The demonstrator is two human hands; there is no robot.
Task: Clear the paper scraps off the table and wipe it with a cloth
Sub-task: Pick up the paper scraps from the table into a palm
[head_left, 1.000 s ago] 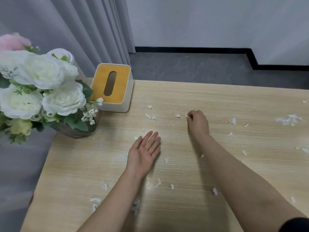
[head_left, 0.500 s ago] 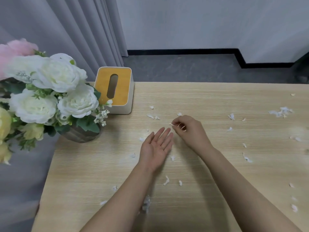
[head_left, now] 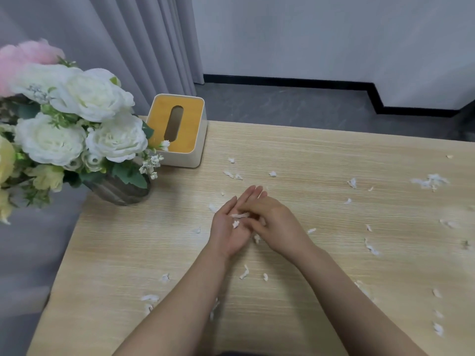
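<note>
Table (head_left: 295, 155), light wood grain, fills the lower view, its long axis running left to right. Curtain (head_left: 123, 47) hangs behind the left end; dark floor (head_left: 282, 104) lies beyond the far edge.

Bouquet (head_left: 77, 119) of white, pink and yellow flowers stands at the far left corner in a dark ribbed vase (head_left: 120, 192), leaning over the table edge. Tissue box (head_left: 180, 129), pale with a yellow slotted top, sits just beside the bouquet; one small bloom overlaps its near corner. Neither stands between the hands and the litter.

Scraps (head_left: 429, 181), small white torn pieces, lie scattered across the whole top at no common heading, thickest in a clump toward the far right and in a strip near the front left.

Left hand (head_left: 231, 227) is held palm up over the middle of the table, fingers straight and together, pointing away. Two scraps lie in its palm. Right hand (head_left: 275, 222) reaches across from the right, knuckles up, its curled fingertips down in that palm at the scraps; whether they pinch one cannot be told. More scraps lie on the table just beside and below both hands.
</note>
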